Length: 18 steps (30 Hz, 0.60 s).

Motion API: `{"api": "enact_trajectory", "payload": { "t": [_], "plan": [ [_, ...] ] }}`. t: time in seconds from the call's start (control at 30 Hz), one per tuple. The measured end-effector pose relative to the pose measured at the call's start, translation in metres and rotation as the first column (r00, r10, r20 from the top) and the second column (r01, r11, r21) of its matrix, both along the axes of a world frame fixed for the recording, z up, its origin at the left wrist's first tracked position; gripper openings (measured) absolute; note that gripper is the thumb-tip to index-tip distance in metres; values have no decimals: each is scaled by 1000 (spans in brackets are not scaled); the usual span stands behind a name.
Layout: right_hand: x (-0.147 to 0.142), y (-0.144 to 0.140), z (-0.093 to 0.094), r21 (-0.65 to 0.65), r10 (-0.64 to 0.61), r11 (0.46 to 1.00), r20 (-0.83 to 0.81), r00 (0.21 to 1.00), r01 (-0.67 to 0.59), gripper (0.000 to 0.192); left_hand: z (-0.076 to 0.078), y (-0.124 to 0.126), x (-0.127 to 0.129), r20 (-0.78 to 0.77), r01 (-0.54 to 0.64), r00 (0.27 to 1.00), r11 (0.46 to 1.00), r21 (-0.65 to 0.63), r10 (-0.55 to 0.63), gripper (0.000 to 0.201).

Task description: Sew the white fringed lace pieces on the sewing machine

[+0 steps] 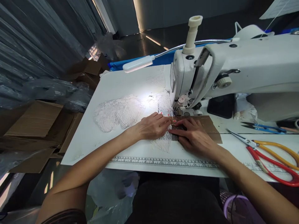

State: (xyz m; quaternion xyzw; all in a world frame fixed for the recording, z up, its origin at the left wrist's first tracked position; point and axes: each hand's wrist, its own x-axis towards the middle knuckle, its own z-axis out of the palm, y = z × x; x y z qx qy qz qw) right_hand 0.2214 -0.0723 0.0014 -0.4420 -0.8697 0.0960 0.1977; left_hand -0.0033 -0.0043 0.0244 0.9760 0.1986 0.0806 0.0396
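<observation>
Under needle: both hands (pixel 173 130) press flat, openwork white lace (pixel 161 143).

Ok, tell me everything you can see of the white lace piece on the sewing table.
The white lace is a thin openwork fabric lying flat on the white table. Its wide scalloped part spreads left under the lamp's glare; a narrower strip runs toward the sewing machine foot and down toward the printed ruler. The left hand presses on it; the right hand meets it at the brown card.
</observation>
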Motion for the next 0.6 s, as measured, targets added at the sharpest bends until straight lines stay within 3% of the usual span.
{"api": "enact_trajectory", "payload": {
  "t": [0.23, 0.47, 0.6],
  "plan": [
    [1, 0, 0, 3, 1, 1000, -22, 1000, -1, 40, -5, 0, -3, -79, -85, 993, 996, 34, 87, 32],
    [-1, -1, 1, 2, 6, 1000, -8, 1000, -6, 39, -6, -13, -5, -56, -144, 988, 989, 34, 146, 36],
    [1, 0, -2, 21, -15, 1000, 14, 1000, 15, 39, -6, -8, 2, -48, -150, 987, 988, 44, 152, 36]
  ]
}}
